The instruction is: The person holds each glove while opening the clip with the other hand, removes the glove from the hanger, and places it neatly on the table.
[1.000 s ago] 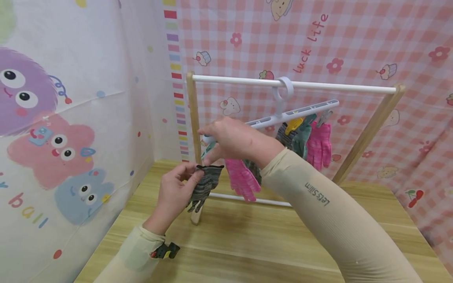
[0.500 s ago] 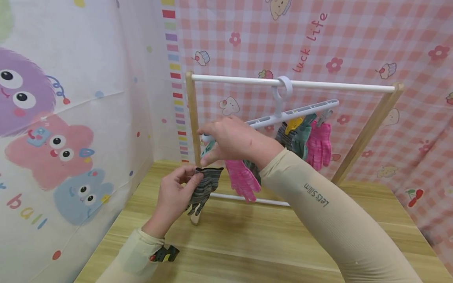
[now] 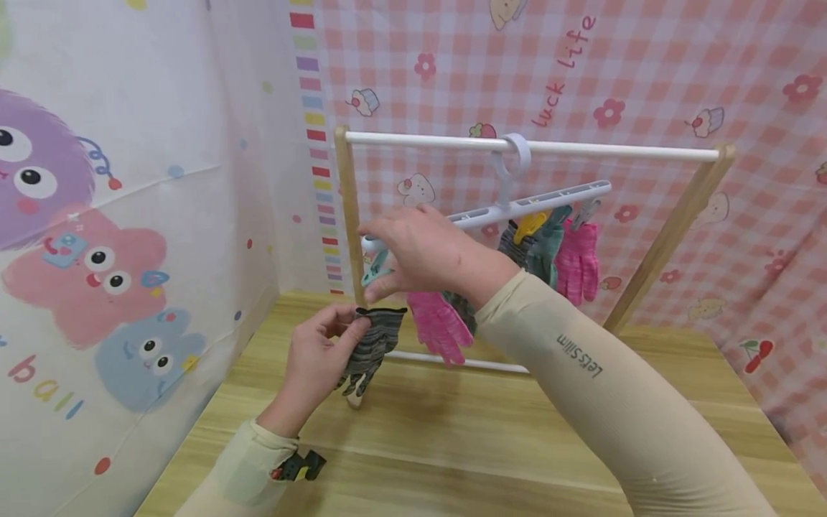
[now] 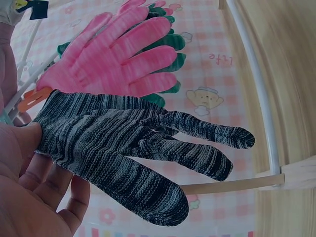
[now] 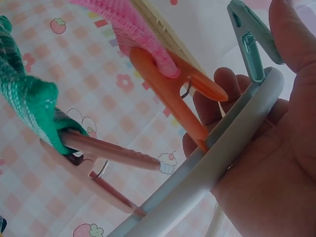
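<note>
Just changed: very little. Compared with a second ago, a slightly wider gap between the cuff of the grey-black striped glove [image 3: 377, 341] and the thumb of the right hand [image 3: 433, 248] above it, and more of the teal clip [image 5: 248, 42] in sight. As a judgement: close to the clip, not yet fastened to it, and dependent on the left hand [image 3: 323, 352] for support.

Held in the air over the desk [image 3: 465, 445], toward its far left corner, with the left thumb and fingers clamped on one corner of the cuff. Just above: right fingers curled behind the left end of the white hanger [image 3: 549, 202], with the thumb against the teal clip. Impossible to tell whether spread open.

In the head view alone: the white top bar [image 3: 614, 148] with the hanger hooked over it, and a yellow clip [image 3: 533, 227] at a second striped glove [image 3: 512, 250].

Hidden there by the right hand but plain in the right wrist view: an orange clip [image 5: 163, 91] on pink fabric [image 5: 140, 37] and a dusty pink clip [image 5: 116, 149] on green fabric [image 5: 42, 106].

Best in the left wrist view: the held glove lengthwise, drooping, with a pink glove [image 4: 116, 64] behind.
</note>
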Demonstrator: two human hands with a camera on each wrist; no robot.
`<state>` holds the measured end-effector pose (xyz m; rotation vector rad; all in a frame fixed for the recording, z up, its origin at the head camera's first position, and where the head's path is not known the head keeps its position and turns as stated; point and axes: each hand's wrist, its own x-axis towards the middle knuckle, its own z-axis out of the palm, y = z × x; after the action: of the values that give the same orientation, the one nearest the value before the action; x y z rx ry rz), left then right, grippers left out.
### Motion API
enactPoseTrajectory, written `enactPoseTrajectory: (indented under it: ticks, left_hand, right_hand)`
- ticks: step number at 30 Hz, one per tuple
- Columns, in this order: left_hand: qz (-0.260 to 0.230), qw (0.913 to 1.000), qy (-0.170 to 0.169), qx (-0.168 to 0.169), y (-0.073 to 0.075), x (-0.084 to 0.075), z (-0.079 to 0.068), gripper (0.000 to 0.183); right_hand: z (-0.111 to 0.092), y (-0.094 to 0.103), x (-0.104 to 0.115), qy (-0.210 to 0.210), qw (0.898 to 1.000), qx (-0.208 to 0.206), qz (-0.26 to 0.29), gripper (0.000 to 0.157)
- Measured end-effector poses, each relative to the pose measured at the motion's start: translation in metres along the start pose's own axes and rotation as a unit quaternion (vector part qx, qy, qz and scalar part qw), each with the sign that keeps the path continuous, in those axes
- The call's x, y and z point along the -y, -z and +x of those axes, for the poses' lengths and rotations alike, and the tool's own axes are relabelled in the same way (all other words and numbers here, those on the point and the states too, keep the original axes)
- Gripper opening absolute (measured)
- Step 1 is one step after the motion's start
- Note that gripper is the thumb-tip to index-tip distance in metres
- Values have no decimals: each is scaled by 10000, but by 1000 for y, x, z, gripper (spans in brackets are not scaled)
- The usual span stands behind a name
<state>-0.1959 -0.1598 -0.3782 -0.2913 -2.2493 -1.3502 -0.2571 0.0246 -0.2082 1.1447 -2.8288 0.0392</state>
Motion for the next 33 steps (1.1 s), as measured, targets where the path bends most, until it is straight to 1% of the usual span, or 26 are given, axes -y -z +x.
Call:
enactPoseTrajectory:
  ticks: [9,25,29,33]
  left_hand:
    - [57,9998,209,-51,1,-1,-2,13]
    - [-42,9997,224,-71,0,1,-6,11]
    - [-103,9996,232,-81,0,0,-6,11]
    - [-147,9995,261,-84,0,0,-6,12]
  right_hand:
    - [-3,4,-1,62,9997,-224,-73,105]
    - [-13,5,-9,18,9988,-465,155,108]
    - [-17,5,-13,80,9980,-599,172,107]
    - [-25,3,-17,192,9960,-863,160,106]
